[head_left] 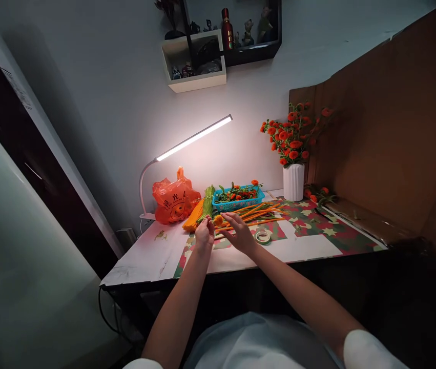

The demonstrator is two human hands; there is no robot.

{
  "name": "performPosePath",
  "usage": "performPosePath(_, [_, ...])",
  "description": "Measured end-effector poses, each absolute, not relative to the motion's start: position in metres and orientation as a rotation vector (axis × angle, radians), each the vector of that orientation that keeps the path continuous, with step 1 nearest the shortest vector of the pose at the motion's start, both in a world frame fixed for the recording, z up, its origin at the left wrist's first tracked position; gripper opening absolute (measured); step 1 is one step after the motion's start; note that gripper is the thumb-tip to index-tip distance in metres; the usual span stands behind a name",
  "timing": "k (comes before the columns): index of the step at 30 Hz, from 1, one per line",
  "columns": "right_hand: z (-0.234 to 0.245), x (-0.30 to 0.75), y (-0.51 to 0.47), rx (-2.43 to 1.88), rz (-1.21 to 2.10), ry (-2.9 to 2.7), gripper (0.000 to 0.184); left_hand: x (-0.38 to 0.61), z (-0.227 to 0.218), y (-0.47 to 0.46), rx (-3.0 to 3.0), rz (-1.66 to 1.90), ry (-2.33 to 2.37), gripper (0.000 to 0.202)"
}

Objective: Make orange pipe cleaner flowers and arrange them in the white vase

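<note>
My left hand (204, 234) is closed in a pinch, fingertips up, above the front of the table. A small fuzzy orange flower head (218, 220) sits at its fingertips, between my two hands; the exact grip is hidden. My right hand (240, 234) is just to the right, its fingers stretched and apart around the flower head's far side. A roll of pale green tape (263, 237) lies beside my right wrist. Behind the hands are loose orange fuzzy stems (267, 209), a thick orange bundle of them (193, 217) and a green bundle (208, 197).
A blue basket (236, 206) holds red-orange flowers with green stems. An orange plastic bag (174, 197) stands left, under a lit desk lamp (194, 138). A white ribbed vase (293, 183) of orange flowers stands back right, by a cardboard sheet (387, 138). Shelves (198, 82) hang above.
</note>
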State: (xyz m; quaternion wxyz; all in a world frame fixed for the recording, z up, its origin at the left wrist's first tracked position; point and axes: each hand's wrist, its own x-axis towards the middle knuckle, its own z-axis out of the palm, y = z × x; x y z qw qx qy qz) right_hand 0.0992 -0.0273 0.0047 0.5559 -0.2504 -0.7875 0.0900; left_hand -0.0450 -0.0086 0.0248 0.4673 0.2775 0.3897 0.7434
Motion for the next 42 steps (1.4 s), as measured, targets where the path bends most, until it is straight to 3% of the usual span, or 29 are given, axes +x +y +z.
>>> performPosePath(6, [-0.009, 0.078, -0.016, -0.758, 0.692, -1.424, 0.049, -0.026, 0.002, -0.012, 0.695, 2.050, 1.019, 0.009])
performPosePath(12, [-0.018, 0.076, -0.010, -0.678, 1.214, -1.205, 0.053, -0.025, -0.003, -0.012, 1.076, 2.152, 1.151, 0.028])
performPosePath(26, [-0.021, 0.080, -0.008, -0.813, 0.864, -1.421, 0.048, -0.022, -0.004, -0.017, 1.069, 2.074, 1.173, 0.023])
performPosePath(32, [-0.020, 0.079, -0.004, -0.720, 1.122, -1.212, 0.048, -0.026, -0.005, -0.016, 1.019, 2.143, 1.125, 0.018])
performPosePath(42, [-0.019, 0.080, -0.001, -0.760, 1.438, -1.035, 0.023, -0.022, -0.004, -0.025, 1.375, 2.145, 1.237, 0.023])
